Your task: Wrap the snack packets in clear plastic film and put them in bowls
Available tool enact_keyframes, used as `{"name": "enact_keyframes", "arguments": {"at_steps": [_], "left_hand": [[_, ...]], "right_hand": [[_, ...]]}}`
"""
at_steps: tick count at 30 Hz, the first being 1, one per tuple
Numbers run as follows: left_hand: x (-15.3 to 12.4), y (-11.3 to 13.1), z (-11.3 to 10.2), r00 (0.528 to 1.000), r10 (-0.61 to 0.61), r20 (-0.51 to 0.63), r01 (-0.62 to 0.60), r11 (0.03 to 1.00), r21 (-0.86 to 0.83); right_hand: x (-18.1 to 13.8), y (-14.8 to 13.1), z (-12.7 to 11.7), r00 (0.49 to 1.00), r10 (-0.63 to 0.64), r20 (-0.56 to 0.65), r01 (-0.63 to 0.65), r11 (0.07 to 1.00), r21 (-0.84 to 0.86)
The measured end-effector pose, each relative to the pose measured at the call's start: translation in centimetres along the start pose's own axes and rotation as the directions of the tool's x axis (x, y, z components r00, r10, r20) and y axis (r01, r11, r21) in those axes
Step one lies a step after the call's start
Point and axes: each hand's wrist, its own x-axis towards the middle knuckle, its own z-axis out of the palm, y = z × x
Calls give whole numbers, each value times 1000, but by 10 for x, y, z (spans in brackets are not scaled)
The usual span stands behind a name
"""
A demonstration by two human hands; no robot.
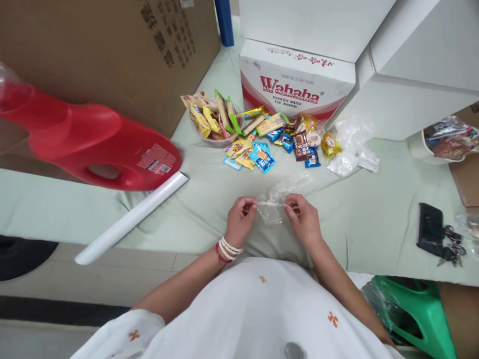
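Observation:
A clear plastic bag [275, 203] is stretched between my two hands, close to the table's front edge. My left hand [240, 219], with a white beaded bracelet [229, 248] at the wrist, pinches the bag's left side. Fingers of my right hand [302, 217] are closed on its right side. Just beyond the bag lies a pile of small wrapped snacks [262, 157] in yellow, blue and brown. Behind it on the left, a clear round tub [204, 139] holds more snack packets. Crumpled clear plastic bags [352, 147] lie to the right of the pile.
A red plastic bottle [93, 144] and a white paper roll [130, 219] lie at left by a large cardboard box [112, 55]. A Wahaha carton [295, 82] stands behind. At right are a black wallet [429, 227], keys [453, 249] and a white bin [421, 147] of packets.

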Motion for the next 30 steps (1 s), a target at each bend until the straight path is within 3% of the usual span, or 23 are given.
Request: {"name": "enact_keyframes", "arguments": {"at_steps": [2,4,6,7,11,15,17,19,22,24,26,28,30], "left_hand": [[-3,4,-5,976,218,-20,-210,957,199],[-6,13,-5,908,413,64,-408,844,348],[-3,22,-1,861,482,163,-502,752,427],[1,25,2,859,470,204,-509,739,441],[23,23,3,922,287,259,-361,878,314],[38,4,-10,996,87,7,-87,993,81],[40,-6,-18,995,-33,-98,35,999,14],[36,-11,-25,989,-47,-141,57,996,72],[25,-3,-35,978,173,-113,-126,934,333],[16,12,-37,931,363,-33,-302,818,489],[10,31,-35,862,492,121,-469,683,561],[11,44,-25,801,525,287,-591,615,522],[19,48,-11,800,476,366,-599,670,438]], "right_hand": [[1,0,2,999,-46,10,46,999,-19],[0,-3,3,992,-124,38,126,991,-53],[0,-6,2,982,-177,59,181,981,-71],[0,-7,1,981,-185,58,189,979,-75],[-3,3,-14,994,-111,-23,108,990,-95],[-20,35,-37,997,24,-78,-32,995,-99],[-32,52,-49,990,113,-80,-120,988,-96],[-41,63,-61,986,164,-14,-165,982,-93],[-43,61,-74,985,86,150,-67,989,-129],[-35,51,-74,977,-6,215,46,982,-181],[-24,39,-63,966,-70,248,128,966,-227],[-12,29,-45,962,-102,254,165,956,-242],[-2,22,-27,967,-113,228,163,963,-215]]}}
